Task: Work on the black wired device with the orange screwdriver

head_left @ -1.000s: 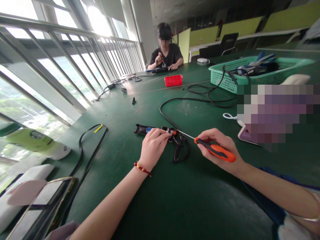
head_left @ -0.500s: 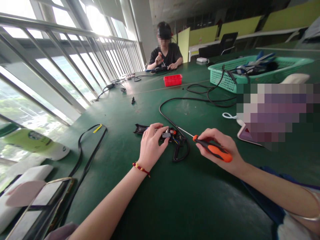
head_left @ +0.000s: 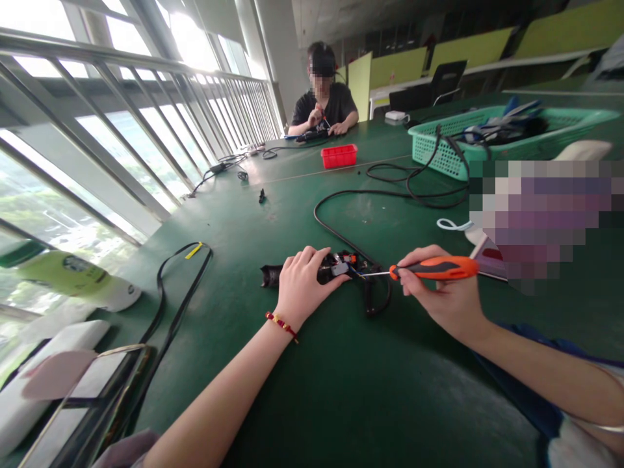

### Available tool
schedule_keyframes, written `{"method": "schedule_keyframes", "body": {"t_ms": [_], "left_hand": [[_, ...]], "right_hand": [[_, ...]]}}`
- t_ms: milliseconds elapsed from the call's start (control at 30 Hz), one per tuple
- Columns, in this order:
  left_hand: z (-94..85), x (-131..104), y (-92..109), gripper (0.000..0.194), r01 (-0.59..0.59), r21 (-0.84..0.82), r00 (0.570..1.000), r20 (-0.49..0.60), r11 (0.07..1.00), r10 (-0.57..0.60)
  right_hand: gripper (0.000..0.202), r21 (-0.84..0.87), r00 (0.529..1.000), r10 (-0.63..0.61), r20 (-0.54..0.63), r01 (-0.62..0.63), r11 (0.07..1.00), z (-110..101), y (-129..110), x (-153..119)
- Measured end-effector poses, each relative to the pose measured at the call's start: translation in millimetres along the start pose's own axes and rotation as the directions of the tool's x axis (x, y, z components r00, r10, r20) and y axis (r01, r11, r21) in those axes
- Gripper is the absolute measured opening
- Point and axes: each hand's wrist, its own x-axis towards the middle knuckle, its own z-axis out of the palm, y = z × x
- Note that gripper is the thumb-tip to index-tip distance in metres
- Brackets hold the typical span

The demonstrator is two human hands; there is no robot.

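- Green felt-covered surface (head_left: pixel 302 403), long, set along a wall of tall windows with a metal railing (head_left: pixel 121 84) on the left.
- Black opened device (head_left: pixel 336 266), lying near the middle of the surface, wiring and small parts exposed; a black cord (head_left: pixel 341 201) runs from it in loops toward the far right.
- Left hand (head_left: pixel 305 279): laid over the left part of the device, fingers bent down on its body, pressing it to the surface; red bead bracelet (head_left: pixel 281 323) at the wrist.
- Right hand (head_left: pixel 441 292): grip closed around the orange-and-black handle of a screwdriver (head_left: pixel 429 268); shaft level, pointing left, tip at the exposed innards of the device.
- Red tray (head_left: pixel 338 156), farther up the surface, well apart from the hands.
- Green mesh basket (head_left: pixel 439 153), far right, holding tools and cables.
- Black strap (head_left: pixel 180 286), looped, left of the device.
- Another person (head_left: pixel 324 107), seated at the far end, both hands on a similar item.
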Motion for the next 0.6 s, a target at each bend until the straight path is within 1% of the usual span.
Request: {"method": "schedule_keyframes", "body": {"t_ms": [33,100,300,433,600], "left_hand": [[-0.4,-0.2,0.7,0.053,-0.003,0.001,1.000,0.002,1.000,0.003],[-0.7,-0.7,1.0,0.052,-0.011,0.007,1.000,0.003,1.000,0.011],[-0.5,-1.5,-1.3,0.048,-0.037,0.020,0.999,0.004,0.999,0.036],[-0.3,-1.6,-1.3,0.047,-0.044,0.022,0.999,-0.003,0.999,0.044],[-0.5,-1.4,-0.8,0.047,-0.047,0.018,0.999,-0.002,0.999,0.047]], "right_hand": [[0.008,0.011,1.000,0.009,-0.024,-0.009,1.000,-0.4,1.1,-0.1],[0.011,0.009,0.999,0.016,-0.033,-0.016,1.000,-0.9,2.3,0.1],[0.012,-0.027,1.000,-0.023,0.017,0.023,0.999,-1.1,2.7,-0.2],[0.011,-0.033,0.999,-0.020,0.050,0.022,0.999,-1.2,2.2,0.0],[0.010,-0.069,0.998,0.005,0.059,-0.001,0.998,-1.5,-3.9,1.5]]}}
